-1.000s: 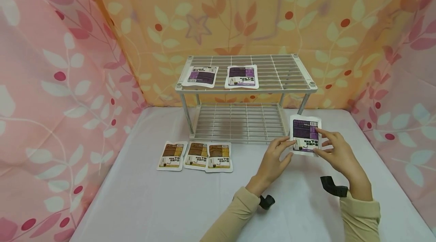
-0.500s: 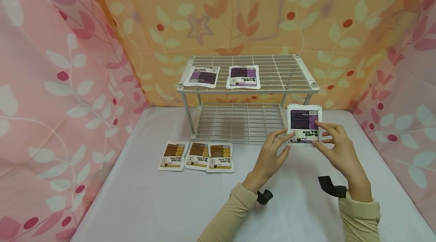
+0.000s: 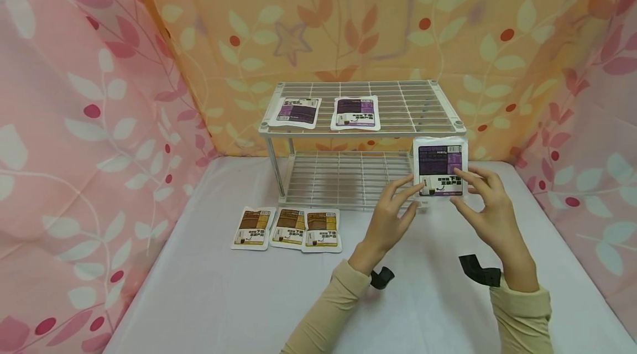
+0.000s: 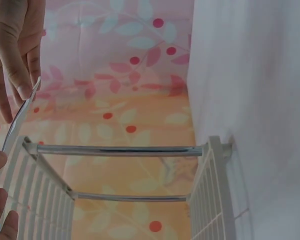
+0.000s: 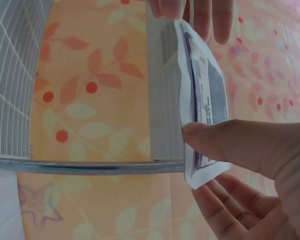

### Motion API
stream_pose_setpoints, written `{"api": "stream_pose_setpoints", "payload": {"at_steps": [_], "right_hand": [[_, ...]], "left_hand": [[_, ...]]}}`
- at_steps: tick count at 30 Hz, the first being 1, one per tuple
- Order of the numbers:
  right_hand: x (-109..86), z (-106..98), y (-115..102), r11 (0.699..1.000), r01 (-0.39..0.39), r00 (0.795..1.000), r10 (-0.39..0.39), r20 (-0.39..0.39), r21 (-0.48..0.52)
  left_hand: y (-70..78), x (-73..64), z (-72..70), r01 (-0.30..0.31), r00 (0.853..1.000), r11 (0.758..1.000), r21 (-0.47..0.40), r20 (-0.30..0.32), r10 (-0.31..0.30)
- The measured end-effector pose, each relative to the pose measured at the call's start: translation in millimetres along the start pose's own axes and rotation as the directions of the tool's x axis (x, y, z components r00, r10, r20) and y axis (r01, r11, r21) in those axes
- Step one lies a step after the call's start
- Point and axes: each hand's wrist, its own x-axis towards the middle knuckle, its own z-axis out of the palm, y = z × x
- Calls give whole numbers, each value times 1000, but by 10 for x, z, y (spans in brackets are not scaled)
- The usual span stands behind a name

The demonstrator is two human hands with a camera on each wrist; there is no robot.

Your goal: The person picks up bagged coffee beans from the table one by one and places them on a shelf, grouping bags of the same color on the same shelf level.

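Note:
A white-edged purple pouch (image 3: 440, 160) is held upright in front of the rack's right end, above the table. My right hand (image 3: 499, 220) pinches its right edge; in the right wrist view the thumb (image 5: 225, 142) lies on the printed face and the fingers are behind. At the opposite edge, my left hand (image 3: 388, 217) also grips the pouch, fingertips on both sides of it in the left wrist view. Two similar purple pouches lie on the top shelf: one at its left end (image 3: 297, 113), another beside it (image 3: 355, 113).
A white two-tier wire rack (image 3: 423, 105) stands against the orange patterned curtain (image 3: 199, 5). Three brown-and-yellow pouches (image 3: 252, 228) lie in a row on the white tablecloth (image 3: 199, 298), front left of the rack. Pink curtains (image 3: 74, 121) flank the table.
Both hands have raised the purple pouch and carried it slightly left, toward the rack's right front corner. The pouches on the shelf and table have stayed put.

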Motion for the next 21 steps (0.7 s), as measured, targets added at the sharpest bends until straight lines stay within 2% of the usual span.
{"api": "stream_pose_setpoints", "payload": {"at_steps": [13,21], "right_hand": [[163,17,-99,994,107,993,-107,-47,-4],[310,48,-124,984,177,980,-175,-92,17]], "left_hand": [[-58,174,-134,-44,996,999,-5,-81,43],[-78,332,-219,-35,994,999,17,-104,37]]}}
